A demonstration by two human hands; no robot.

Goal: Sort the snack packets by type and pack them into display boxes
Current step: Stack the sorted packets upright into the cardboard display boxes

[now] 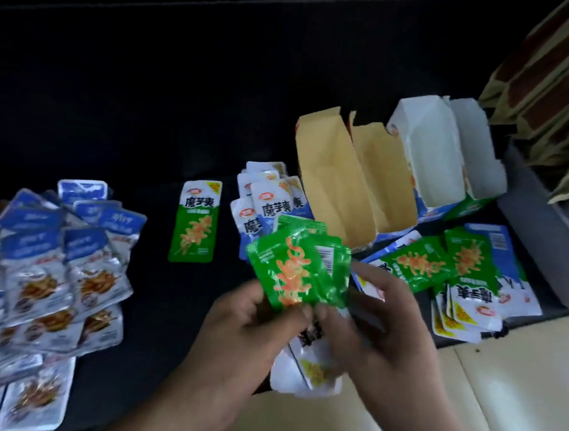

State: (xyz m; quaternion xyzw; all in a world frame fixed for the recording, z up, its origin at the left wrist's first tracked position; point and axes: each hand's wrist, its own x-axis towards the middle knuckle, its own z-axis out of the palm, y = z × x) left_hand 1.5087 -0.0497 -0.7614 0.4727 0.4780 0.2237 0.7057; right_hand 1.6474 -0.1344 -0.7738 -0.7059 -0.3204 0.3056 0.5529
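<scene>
You hold a bundle of green packets [297, 271] in both hands, low and just right of the middle of the view, above the near edge of a dark surface [151, 306]. The packets fan out upward, and their white ends [311, 365] hang down below your palms. Your left hand [242, 325] pinches the lower part of the bundle between thumb and curled fingers. Your right hand [393, 328] grips its right side, thumb in front and fingers curled behind, though motion blur softens the detail. A large overlapping spread of blue and silver packets [58, 264] covers the left edge of the surface. A single green packet [195, 221] lies flat near the middle, apart from the others. Just right of it sits a stack of white and blue packets [267, 200]. Behind your hands, toward the far right, two open display boxes stand side by side, a tan-lined box [348, 176] and a white-lined box [443, 153]. A mixed heap [443, 270] of green and white packets lies in front of the boxes, at the right edge.
</scene>
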